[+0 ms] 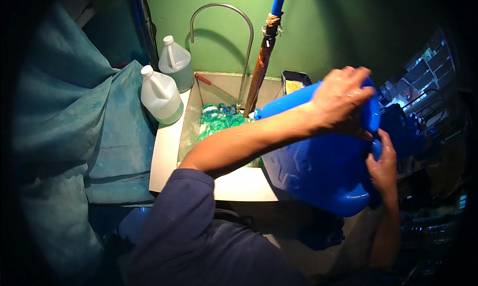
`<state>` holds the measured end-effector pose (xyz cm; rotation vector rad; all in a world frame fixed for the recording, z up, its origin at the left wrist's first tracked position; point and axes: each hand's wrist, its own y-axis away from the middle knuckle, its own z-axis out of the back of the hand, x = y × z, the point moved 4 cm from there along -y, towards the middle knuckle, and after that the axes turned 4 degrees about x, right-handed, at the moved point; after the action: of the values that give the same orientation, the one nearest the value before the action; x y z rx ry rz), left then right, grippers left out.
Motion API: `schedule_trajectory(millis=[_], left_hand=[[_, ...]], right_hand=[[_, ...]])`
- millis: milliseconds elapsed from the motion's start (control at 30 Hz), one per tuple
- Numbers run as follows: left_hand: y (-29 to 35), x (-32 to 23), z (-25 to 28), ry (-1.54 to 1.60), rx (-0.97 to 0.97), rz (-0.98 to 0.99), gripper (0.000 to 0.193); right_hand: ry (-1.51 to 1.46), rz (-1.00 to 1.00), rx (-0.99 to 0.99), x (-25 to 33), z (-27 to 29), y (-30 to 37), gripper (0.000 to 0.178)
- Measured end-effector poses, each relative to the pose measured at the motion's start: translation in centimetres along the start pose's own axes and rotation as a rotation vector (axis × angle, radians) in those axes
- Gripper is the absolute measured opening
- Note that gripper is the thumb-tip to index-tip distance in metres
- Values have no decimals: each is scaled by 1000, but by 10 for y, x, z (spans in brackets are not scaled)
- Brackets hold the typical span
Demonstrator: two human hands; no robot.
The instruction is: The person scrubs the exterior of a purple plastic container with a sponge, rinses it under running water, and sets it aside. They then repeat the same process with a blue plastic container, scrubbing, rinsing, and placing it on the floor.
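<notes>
A large blue plastic water jug point(323, 161) with moulded marks on its side lies tilted at the right end of the sink. My left arm reaches across it, and my left hand point(343, 101) has its fingers curled over the jug's upper right edge. On the far right, my right hand point(383, 164) grips the same end lower down, by a small blue projecting part point(377, 147). What lies under my right fingers is partly hidden. A small blue fitting point(257, 114) shows at the jug's other end, over the sink.
The white-edged sink point(234, 184) holds several green see-through plastic pieces point(216, 126). Two translucent jugs point(162, 99) stand on its left rim. Behind are a curved metal tap point(221, 6), a taped pipe point(264, 62) and a dark container point(295, 80). Blue-green cloth point(119, 131) hangs at left.
</notes>
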<state>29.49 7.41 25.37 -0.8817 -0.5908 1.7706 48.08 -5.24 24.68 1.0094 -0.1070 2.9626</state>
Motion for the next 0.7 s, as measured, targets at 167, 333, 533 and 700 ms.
schedule_trajectory(millis=[167,333,533,700], left_hand=[[90,120,7,303,-606,75,88],[268,275,-105,853,-486,1301,94],[289,253,-185,1625,-186,1403,54],[258,269,-114,1248,-340,1166,32]], right_hand=[[-44,29,-340,-96,13,59,73],[-424,-11,-655,-237,20,147,71],[-429,-120,-748,-270,-55,127,67],[-352,-40,-694,-173,-84,77,58]])
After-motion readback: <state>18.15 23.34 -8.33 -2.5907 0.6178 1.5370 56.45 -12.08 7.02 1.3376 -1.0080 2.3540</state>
